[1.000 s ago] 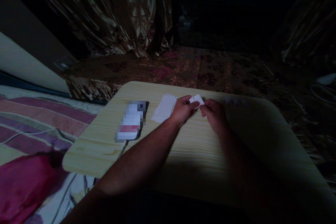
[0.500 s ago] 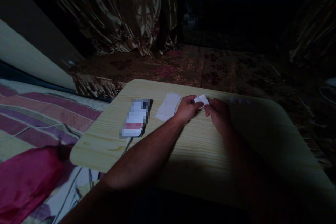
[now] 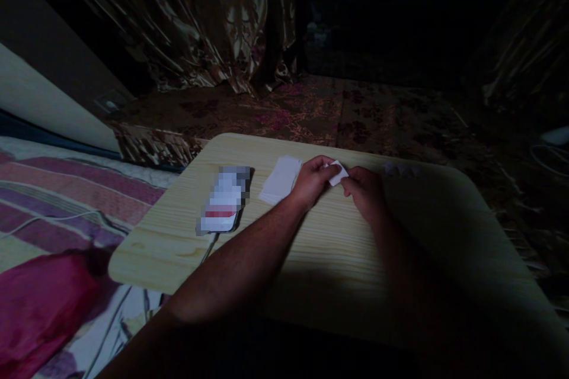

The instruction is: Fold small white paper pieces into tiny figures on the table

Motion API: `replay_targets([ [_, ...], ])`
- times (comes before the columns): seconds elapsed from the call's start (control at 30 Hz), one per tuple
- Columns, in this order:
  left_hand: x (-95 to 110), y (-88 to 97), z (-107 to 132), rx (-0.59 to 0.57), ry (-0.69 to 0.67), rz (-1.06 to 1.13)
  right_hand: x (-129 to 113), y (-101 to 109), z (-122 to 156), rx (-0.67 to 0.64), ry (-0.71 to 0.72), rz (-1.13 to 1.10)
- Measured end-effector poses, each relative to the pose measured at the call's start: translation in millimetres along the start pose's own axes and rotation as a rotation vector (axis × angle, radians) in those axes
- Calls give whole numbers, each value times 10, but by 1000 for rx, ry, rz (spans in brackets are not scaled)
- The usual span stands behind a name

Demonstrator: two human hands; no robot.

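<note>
Both my hands meet over the far middle of a pale wooden table [image 3: 320, 249]. My left hand [image 3: 312, 180] and my right hand [image 3: 365, 192] each pinch a small folded white paper [image 3: 338, 172] between them, just above the tabletop. Most of the paper is hidden by my fingers. A stack of white paper sheets [image 3: 281, 179] lies flat just left of my left hand.
A phone [image 3: 224, 199] with a cable lies on the table's left part. Small pale pieces [image 3: 401, 169] sit in shadow at the far right. A striped bedcover [image 3: 53, 207] and a red cloth [image 3: 40, 308] lie to the left. Patterned curtains [image 3: 191, 18] hang behind.
Less of the paper shows now as my fingers have closed further over it. The view shifted slightly; my hands stay in the same spot on the table.
</note>
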State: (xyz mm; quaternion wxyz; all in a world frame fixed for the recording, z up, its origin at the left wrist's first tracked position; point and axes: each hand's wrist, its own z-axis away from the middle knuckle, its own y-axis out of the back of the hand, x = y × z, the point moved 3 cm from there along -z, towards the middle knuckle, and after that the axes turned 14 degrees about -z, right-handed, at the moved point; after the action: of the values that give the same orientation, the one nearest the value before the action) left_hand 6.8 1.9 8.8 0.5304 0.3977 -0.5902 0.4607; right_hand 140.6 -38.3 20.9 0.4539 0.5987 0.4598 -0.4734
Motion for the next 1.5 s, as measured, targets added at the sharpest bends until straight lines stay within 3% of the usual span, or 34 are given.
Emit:
replay_targets([
  [0.2, 21, 18, -5, 50, 46, 55, -3, 29, -25, -28, -7, -60],
  [0.4, 12, 16, -17, 45, 32, 84, 7, 108, -69, -52, 61, -301],
  [0.67, 16, 14, -3, 20, -63, -12, 10, 114, -58, -141, 106, -204],
  [0.97, -15, 24, -21, 15, 6, 4, 47, 127, -72, -154, 101, -151],
  [1.5, -2, 28, -12, -127, 31, 26, -77, 211, -23, -201, 88, -70],
])
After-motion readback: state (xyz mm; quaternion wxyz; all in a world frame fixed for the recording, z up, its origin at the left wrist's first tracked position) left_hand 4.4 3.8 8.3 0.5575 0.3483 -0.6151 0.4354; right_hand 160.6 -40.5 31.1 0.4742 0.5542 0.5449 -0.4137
